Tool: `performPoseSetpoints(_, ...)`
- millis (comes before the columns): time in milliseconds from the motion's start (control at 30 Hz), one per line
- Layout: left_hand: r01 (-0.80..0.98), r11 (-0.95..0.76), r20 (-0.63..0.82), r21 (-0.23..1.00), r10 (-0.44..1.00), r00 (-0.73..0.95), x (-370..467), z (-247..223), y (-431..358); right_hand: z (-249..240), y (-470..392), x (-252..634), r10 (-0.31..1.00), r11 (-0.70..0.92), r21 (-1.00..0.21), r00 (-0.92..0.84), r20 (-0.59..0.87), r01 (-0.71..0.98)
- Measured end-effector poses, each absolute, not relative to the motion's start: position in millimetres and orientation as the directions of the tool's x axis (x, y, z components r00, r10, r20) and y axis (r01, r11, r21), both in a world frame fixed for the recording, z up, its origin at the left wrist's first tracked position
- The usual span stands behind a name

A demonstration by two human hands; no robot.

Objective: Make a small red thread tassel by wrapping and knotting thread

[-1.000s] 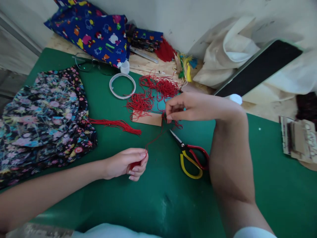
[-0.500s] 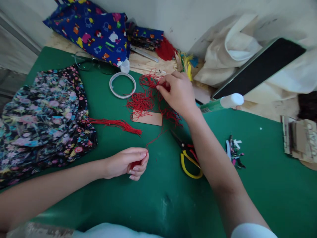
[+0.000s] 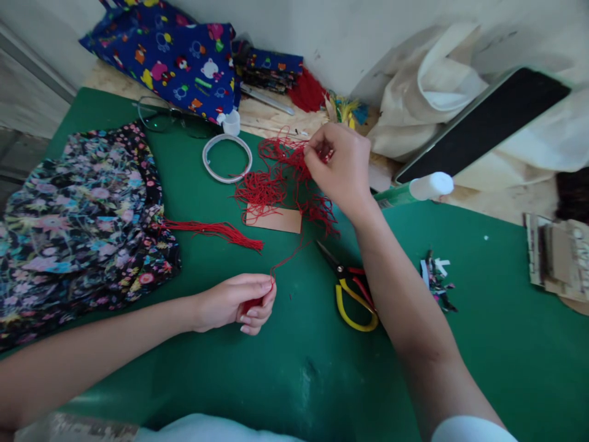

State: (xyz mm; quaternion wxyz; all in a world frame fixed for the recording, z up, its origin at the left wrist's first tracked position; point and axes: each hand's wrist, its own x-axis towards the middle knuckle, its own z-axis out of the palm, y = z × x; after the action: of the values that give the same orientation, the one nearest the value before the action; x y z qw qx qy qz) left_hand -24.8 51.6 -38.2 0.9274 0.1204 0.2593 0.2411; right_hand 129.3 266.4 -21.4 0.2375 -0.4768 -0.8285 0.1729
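Observation:
Low in the middle, my left hand [image 3: 239,304] is closed round red thread, and one strand runs from its fingertips up to the right. My right hand [image 3: 339,162] pinches strands at the right side of a loose tangle of red thread [image 3: 262,187]. Under the tangle's lower edge lies a small tan cardboard strip [image 3: 280,220]. Scissors with yellow and red handles [image 3: 354,294] rest beside my right forearm, blades slightly apart. A red tassel [image 3: 214,232] sticks out from a black floral cloth piece [image 3: 87,215] on the left.
A roll of tape [image 3: 227,158], glasses [image 3: 156,115] and a blue printed cloth bag [image 3: 184,61] lie at the back. To the right are a green glue bottle with a white cap [image 3: 431,186], a leaning phone [image 3: 488,126], fabric scraps [image 3: 437,279] and stacked cardboard pieces [image 3: 556,255].
My right hand has moved a little to the right, drawing at the red strands. The left hand stays where it was, still closed on its thread.

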Motion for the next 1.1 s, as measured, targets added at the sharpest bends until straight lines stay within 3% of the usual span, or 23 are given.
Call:
performPoseSetpoints(133,-0.386,0.855,-0.425,0.347,0.51,0.748,-25,-38,51,-14,266,127,0.898,0.431,-0.704,-0.344,0.274,0.565)
performPoseSetpoints(267,-0.387,0.855,-0.427,0.344,0.51,0.747,-25,-37,52,-2,263,123,0.905,0.358,-0.923,-0.296,0.307,0.138)
performPoseSetpoints(367,-0.383,0.857,-0.433,0.344,0.507,0.746,-25,-36,52,10,258,123,0.91,0.24,-0.957,-0.304,0.281,-0.166)
performPoseSetpoints(467,-0.383,0.856,-0.433,0.347,0.508,0.744,-25,-36,52,23,250,126,0.904,0.185,-0.938,-0.324,0.28,-0.294)
performPoseSetpoints(633,-0.383,0.855,-0.428,0.349,0.509,0.747,-25,-37,52,40,238,129,0.886,0.317,-0.915,-0.266,0.38,-0.251)
performPoseSetpoints(900,-0.383,0.857,-0.433,0.344,0.507,0.746,-25,-37,52,59,226,130,0.884,0.385,-0.903,-0.207,0.42,-0.19)
performPoseSetpoints(1100,-0.383,0.857,-0.434,0.345,0.508,0.744,-25,-36,53,74,221,143,0.909,0.405,-0.909,-0.068,0.412,-0.097)
